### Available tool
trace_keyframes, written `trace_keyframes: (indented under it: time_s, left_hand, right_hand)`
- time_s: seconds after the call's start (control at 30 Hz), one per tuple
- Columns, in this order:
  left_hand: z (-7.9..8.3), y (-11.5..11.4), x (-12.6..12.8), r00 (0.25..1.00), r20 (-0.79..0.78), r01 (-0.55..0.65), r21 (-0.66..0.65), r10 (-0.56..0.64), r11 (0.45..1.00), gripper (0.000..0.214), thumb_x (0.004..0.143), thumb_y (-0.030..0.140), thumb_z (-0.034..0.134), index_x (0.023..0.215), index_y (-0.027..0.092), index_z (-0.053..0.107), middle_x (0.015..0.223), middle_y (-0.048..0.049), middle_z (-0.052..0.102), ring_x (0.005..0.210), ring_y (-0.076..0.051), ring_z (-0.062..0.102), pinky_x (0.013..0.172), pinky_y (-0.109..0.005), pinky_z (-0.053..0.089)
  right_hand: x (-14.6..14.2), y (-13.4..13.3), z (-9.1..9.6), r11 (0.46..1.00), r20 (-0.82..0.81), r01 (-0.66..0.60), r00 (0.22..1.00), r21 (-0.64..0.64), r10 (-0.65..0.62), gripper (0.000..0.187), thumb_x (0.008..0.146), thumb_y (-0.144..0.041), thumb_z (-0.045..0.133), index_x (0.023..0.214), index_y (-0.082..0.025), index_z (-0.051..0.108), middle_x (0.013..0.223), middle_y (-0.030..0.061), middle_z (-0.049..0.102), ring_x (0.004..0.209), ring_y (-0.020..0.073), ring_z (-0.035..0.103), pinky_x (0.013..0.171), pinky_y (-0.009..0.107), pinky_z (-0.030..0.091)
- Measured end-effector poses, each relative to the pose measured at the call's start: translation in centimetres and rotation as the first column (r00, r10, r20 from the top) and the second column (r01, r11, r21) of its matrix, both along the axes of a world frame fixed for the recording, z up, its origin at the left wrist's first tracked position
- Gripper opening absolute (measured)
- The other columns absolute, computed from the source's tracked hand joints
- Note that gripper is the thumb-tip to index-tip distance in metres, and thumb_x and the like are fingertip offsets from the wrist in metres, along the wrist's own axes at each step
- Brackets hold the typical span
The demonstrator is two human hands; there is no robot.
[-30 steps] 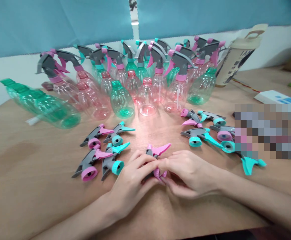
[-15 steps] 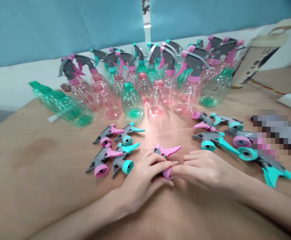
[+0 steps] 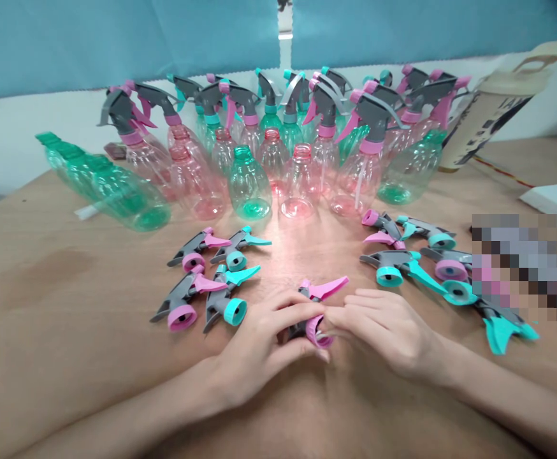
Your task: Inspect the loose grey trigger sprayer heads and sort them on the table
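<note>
- Left hand (image 3: 266, 331): curled around a pink-and-grey plastic trigger sprayer head (image 3: 312, 329), fingers over the grey body and thumb below the ribbed pink collar (image 3: 325, 343); it grasps the piece low over the brown wood-look table (image 3: 116, 357);
- Right hand (image 3: 393, 325): bent, its foremost fingertips at the collar's open end; a small pale bit (image 3: 320, 333) shows in that opening — whether the fingertips grip it, I cannot tell;
- Place: the sprayer head sits between the two hands, in front of the person; the left hand is nearer, being wrapped on it, while the right comes only to the rim;
- Long axis: the pink nozzle end (image 3: 304, 284) points away from the person, the body running back beneath the left fingers, which hide its tail; the pink trigger (image 3: 330, 288) slants rightward and away;
- Opening: the collar faces the right hand and partly the person — side-on to those fingertips;
- Around: four similar pink or turquoise sprayer heads (image 3: 181, 317) lie left, more (image 3: 389, 276) lie right; clear pink and green plastic bottles (image 3: 250, 185) are beyond.
</note>
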State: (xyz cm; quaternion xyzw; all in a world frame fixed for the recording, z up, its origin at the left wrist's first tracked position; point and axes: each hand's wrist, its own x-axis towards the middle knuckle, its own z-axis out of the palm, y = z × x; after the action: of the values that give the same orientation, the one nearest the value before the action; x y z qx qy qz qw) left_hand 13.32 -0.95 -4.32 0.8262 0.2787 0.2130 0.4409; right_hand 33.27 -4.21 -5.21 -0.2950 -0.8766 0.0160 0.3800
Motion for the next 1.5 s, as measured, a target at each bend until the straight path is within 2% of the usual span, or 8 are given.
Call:
trace_keyframes:
  time_s: [0.1,0.2,0.3,0.5,0.9,1.1,1.3,1.5]
  left_hand:
    - [0.0,-0.1,-0.1,1.000,0.020,-0.016,-0.063,0.017,0.998,0.014,0.082,0.020,0.068,0.096,0.022,0.068,0.097,-0.0014,0.062,0.082,-0.014,0.056,0.068,-0.023,0.043]
    - [-0.2,0.2,-0.2,0.992,0.020,-0.124,-0.119,0.127,0.985,0.025,0.081,0.020,0.069,0.106,0.024,0.065,0.097,-0.0004,0.062,0.079,-0.014,0.054,0.063,-0.022,0.040]
    - [-0.3,0.4,-0.2,0.975,0.046,-0.209,-0.165,0.219,0.964,0.026,0.077,0.020,0.073,0.102,0.021,0.065,0.095,-0.0011,0.062,0.081,-0.015,0.054,0.065,-0.024,0.040]
    - [-0.6,-0.2,0.1,0.979,0.124,-0.138,-0.169,0.160,0.976,0.028,0.077,0.020,0.072,0.104,0.021,0.067,0.085,-0.0003,0.062,0.073,-0.014,0.054,0.063,-0.024,0.041]
    - [-0.6,-0.2,0.0,0.982,0.135,-0.109,-0.192,0.136,0.975,0.030,0.082,0.018,0.065,0.112,0.024,0.065,0.093,-0.0006,0.060,0.071,-0.012,0.052,0.058,-0.022,0.040]
    - [-0.8,-0.2,-0.2,0.984,0.112,-0.120,-0.145,0.137,0.982,0.029,0.086,0.021,0.062,0.114,0.024,0.064,0.096,-0.0021,0.061,0.082,-0.015,0.053,0.062,-0.023,0.041]
    - [-1.0,-0.1,-0.2,0.979,0.143,-0.128,-0.145,0.148,0.981,0.029,0.084,0.020,0.064,0.113,0.025,0.065,0.092,-0.0011,0.061,0.077,-0.013,0.053,0.059,-0.022,0.040]
    - [-0.8,-0.3,-0.2,0.973,0.174,-0.127,-0.149,0.152,0.981,0.037,0.080,0.018,0.069,0.115,0.024,0.064,0.093,-0.0006,0.062,0.076,-0.012,0.055,0.063,-0.022,0.044]
  right_hand:
    - [0.2,-0.3,0.1,0.999,-0.054,-0.020,0.998,-0.051,0.018,0.027,0.097,-0.014,0.034,0.087,-0.011,0.059,0.063,0.0028,0.060,0.054,0.0114,0.049,0.052,0.024,0.039]
    - [0.7,-0.6,0.9,0.996,-0.063,0.020,0.998,-0.090,-0.026,0.029,0.098,-0.019,0.034,0.083,-0.013,0.058,0.059,0.0004,0.056,0.050,0.0104,0.045,0.049,0.023,0.036]
    - [1.0,-0.6,1.6,0.992,-0.015,0.075,0.997,-0.099,-0.077,0.035,0.099,-0.020,0.033,0.074,-0.015,0.057,0.051,-0.0024,0.048,0.045,0.0095,0.039,0.044,0.022,0.031]
    - [0.8,-0.3,1.3,0.996,-0.090,0.070,0.993,-0.057,-0.075,0.015,0.094,-0.012,0.044,0.092,-0.014,0.059,0.058,-0.0021,0.058,0.046,0.0084,0.042,0.044,0.023,0.029]
    - [-0.1,-0.6,0.9,0.999,-0.099,0.027,0.995,-0.039,-0.030,0.010,0.090,-0.009,0.050,0.092,-0.012,0.060,0.058,-0.0018,0.058,0.047,0.0086,0.040,0.044,0.022,0.032]
    - [-0.3,-0.6,0.6,0.997,-0.123,0.015,0.992,-0.074,-0.024,0.010,0.090,-0.010,0.050,0.089,-0.012,0.060,0.057,-0.0018,0.058,0.046,0.0080,0.042,0.044,0.022,0.032]
    - [-0.5,-0.9,0.2,0.995,-0.180,-0.004,0.983,-0.104,-0.015,0.009,0.087,-0.007,0.054,0.090,-0.012,0.062,0.055,-0.0039,0.056,0.045,0.0070,0.044,0.044,0.021,0.034]
    - [-0.3,-0.7,0.5,0.998,-0.098,0.017,0.995,-0.064,-0.023,0.012,0.086,-0.006,0.052,0.090,-0.013,0.061,0.052,-0.0041,0.053,0.044,0.0085,0.040,0.042,0.023,0.030]
